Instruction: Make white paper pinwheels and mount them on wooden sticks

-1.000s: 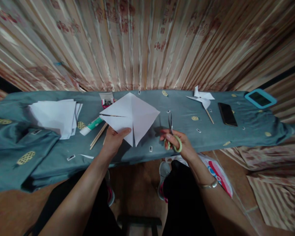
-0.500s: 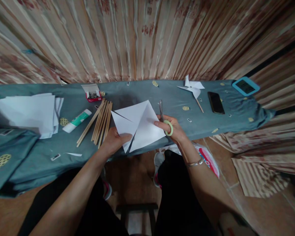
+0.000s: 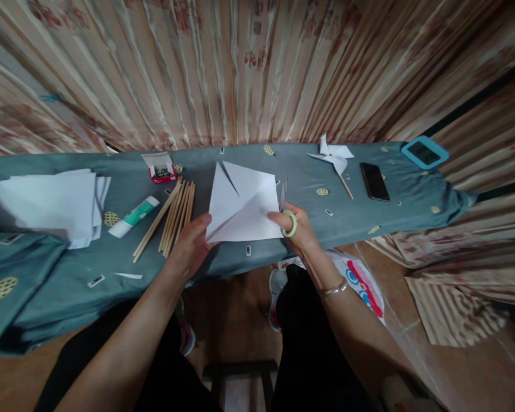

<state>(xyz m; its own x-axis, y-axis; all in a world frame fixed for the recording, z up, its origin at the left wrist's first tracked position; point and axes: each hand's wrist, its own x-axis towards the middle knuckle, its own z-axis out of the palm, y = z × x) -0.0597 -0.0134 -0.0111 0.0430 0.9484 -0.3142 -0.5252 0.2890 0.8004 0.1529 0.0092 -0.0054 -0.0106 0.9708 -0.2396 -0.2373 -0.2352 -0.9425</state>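
Head view: with the left hand (image 3: 193,243) pinching the paper (image 3: 251,203) and the right hand (image 3: 301,229) closed on scissors (image 3: 294,222) and sheet edge, best keep both grips light, avoiding creases.

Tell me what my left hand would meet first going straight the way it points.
Most likely the slit white paper, whose near left corner the left hand already touches; the paper's height above the tablecloth is unclear.
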